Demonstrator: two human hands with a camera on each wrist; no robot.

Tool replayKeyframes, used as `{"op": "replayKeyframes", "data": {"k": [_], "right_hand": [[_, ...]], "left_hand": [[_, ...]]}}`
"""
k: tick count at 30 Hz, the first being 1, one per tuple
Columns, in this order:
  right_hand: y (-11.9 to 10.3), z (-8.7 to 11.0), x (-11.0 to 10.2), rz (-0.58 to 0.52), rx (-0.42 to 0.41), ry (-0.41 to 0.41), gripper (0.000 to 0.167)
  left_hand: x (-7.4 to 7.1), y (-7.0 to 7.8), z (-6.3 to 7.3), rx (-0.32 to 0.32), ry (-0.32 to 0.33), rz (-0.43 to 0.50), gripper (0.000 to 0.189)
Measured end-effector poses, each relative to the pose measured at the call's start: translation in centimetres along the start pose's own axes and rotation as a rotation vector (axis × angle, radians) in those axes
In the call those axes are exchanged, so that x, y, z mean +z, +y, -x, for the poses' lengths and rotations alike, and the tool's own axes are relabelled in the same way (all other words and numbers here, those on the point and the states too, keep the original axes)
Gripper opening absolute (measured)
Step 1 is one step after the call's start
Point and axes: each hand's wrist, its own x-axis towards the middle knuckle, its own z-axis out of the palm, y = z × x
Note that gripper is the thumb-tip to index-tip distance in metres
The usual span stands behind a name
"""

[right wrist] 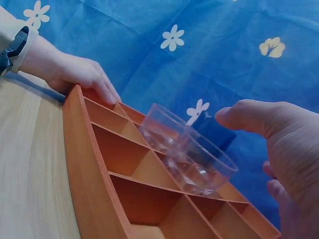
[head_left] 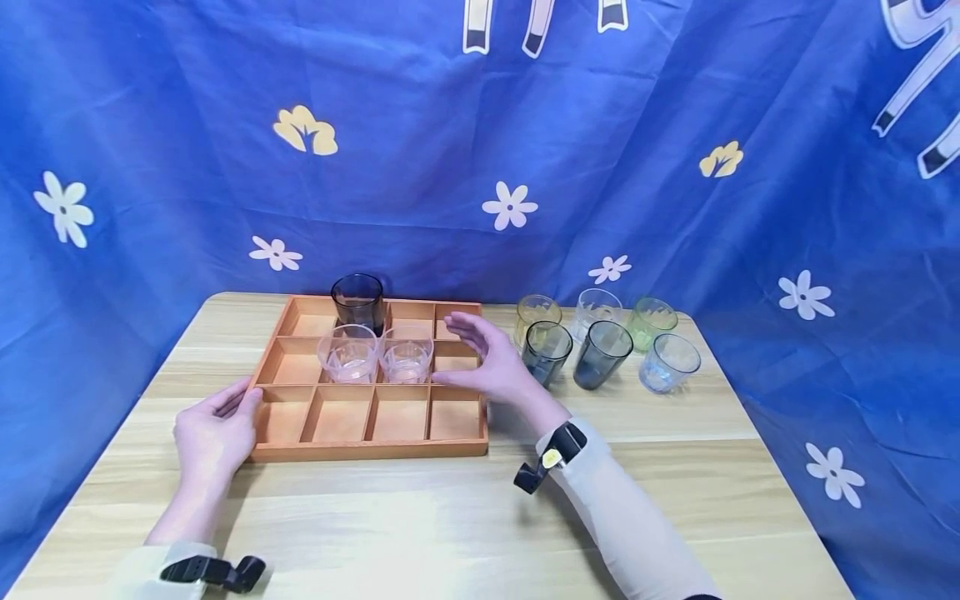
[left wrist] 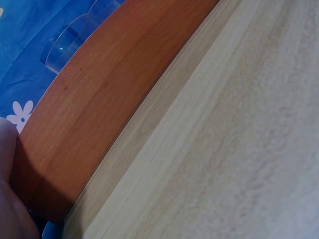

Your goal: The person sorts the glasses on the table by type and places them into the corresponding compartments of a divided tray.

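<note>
Head view: one orange-brown divided tray (head_left: 367,451) on the table (head_left: 315,500) — left hand (head_left: 215,433) holding its left edge. Two clear glasses (head_left: 348,364), middle row, second and third compartments; one dark glass (head_left: 358,308), back row, second compartment. Right hand (head_left: 497,365) — grip wide, nothing in it, just beside the third-compartment glass. I count six tumblers (head_left: 602,367) right of the tray.

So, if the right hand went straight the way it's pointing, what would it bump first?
Probably the nearer clear cup in the tray, though depth is unclear: the right hand might pass over its rim.
</note>
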Motion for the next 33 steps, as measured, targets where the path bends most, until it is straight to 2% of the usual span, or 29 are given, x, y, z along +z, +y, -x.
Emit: {"op": "replayKeyframes", "data": {"k": [6,18,26,33], "right_hand": [[-0.8,1.2,-1.6,0.019,0.008,0.026,0.088],[-1.6,3.1,-4.9,0.019,-0.060,0.082,0.077],[-2.2,4.7,-7.5,0.044,-0.075,0.158,0.074],[-1.9,5.7,-9.2,0.113,-0.125,0.257,0.070]], "left_hand": [[0.1,0.0,-0.2,0.002,0.005,-0.009,0.039],[0.2,0.3,-0.3,0.005,0.004,0.002,0.038],[0.2,0.1,-0.2,-0.004,0.004,0.001,0.039],[0.1,-0.1,0.0,-0.011,0.013,0.016,0.039]]}}
